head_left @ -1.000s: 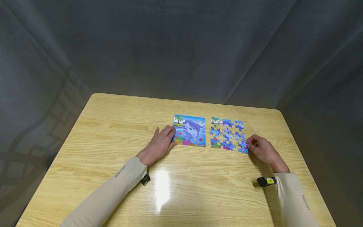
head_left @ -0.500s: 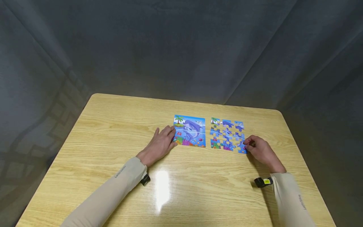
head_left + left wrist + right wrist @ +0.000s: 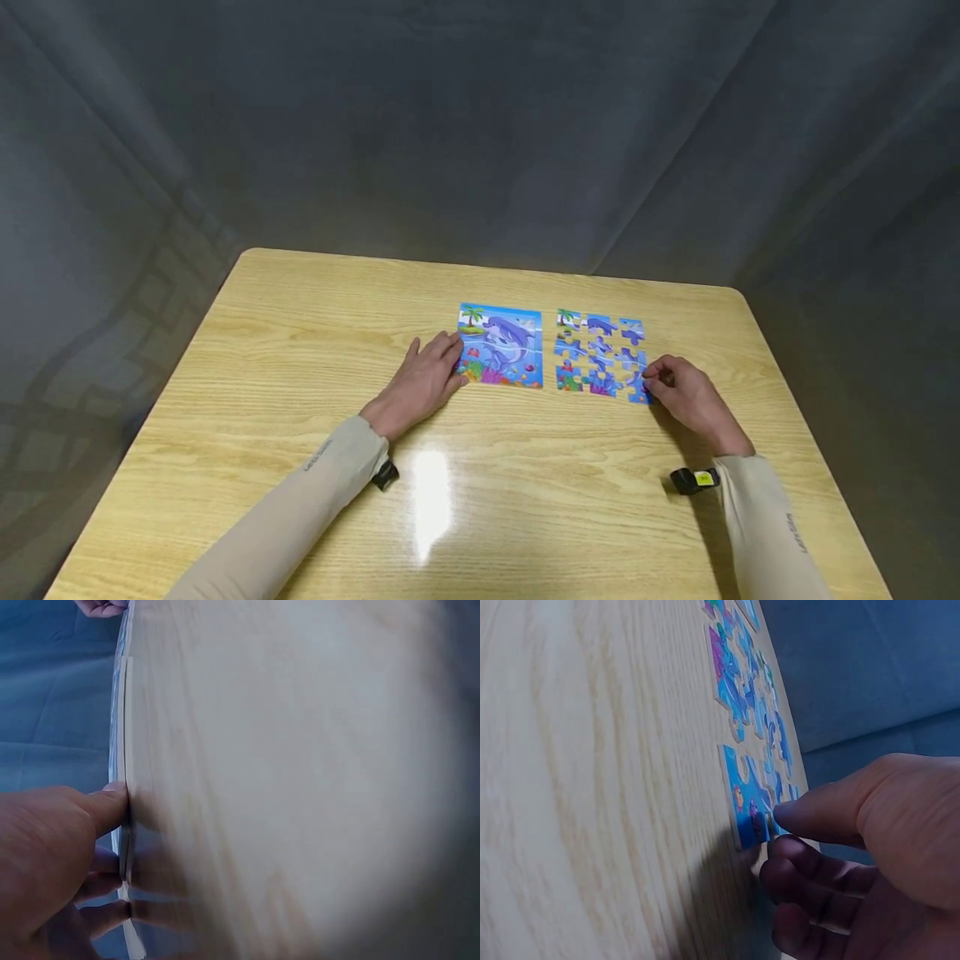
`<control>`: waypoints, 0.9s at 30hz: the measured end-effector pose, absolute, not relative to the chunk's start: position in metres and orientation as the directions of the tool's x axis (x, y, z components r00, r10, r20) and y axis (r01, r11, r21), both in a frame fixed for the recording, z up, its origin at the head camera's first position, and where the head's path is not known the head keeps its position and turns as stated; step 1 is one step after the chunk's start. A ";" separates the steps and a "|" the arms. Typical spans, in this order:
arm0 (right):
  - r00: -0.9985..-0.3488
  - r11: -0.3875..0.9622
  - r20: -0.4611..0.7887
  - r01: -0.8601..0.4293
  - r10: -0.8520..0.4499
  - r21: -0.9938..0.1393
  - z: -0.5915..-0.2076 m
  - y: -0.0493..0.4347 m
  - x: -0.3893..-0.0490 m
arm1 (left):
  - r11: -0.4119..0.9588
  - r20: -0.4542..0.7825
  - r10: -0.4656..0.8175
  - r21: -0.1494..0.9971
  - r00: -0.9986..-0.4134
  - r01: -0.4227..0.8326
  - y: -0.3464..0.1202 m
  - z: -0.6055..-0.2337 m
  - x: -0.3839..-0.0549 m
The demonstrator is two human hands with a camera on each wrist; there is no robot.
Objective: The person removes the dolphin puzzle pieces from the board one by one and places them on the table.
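An assembled dolphin picture puzzle lies flat near the middle of the table in the head view. My left hand rests at its left side, fingers extended and touching the edge. To the right are loose jigsaw pieces laid out in rows with gaps between them, showing the same scene. With bent thumb and forefinger, my right hand pinches the right edge of the bottom-right corner piece. That piece lies on the table, a small gap from its neighbour; the fingers hide part of its edge.
The wooden table has rounded far corners and a bright reflection in front. A dark grey curtain hangs behind and around it. A black wrist camera hangs below my right wrist.
My right hand has shifted a little to the left, sliding the corner piece toward the other pieces, and has then nearly stopped. My left hand stays where it was.
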State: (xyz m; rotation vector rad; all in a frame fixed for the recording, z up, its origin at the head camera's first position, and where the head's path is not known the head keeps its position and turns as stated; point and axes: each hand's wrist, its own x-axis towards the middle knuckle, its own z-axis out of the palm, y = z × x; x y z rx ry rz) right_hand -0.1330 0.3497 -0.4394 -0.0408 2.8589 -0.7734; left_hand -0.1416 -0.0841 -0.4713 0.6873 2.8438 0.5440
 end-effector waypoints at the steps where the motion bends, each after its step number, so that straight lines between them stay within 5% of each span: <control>1: -0.984 0.863 -0.163 0.021 -0.071 -0.505 -0.439 0.349 -0.133 | 0.827 -0.073 0.467 0.390 -0.881 0.406 -0.085 -0.472 -0.142; 27: -0.996 0.841 -0.077 0.005 -0.043 -0.540 -0.429 0.340 -0.130 | 0.778 -0.014 0.493 0.454 -0.870 0.434 -0.110 -0.460 -0.139</control>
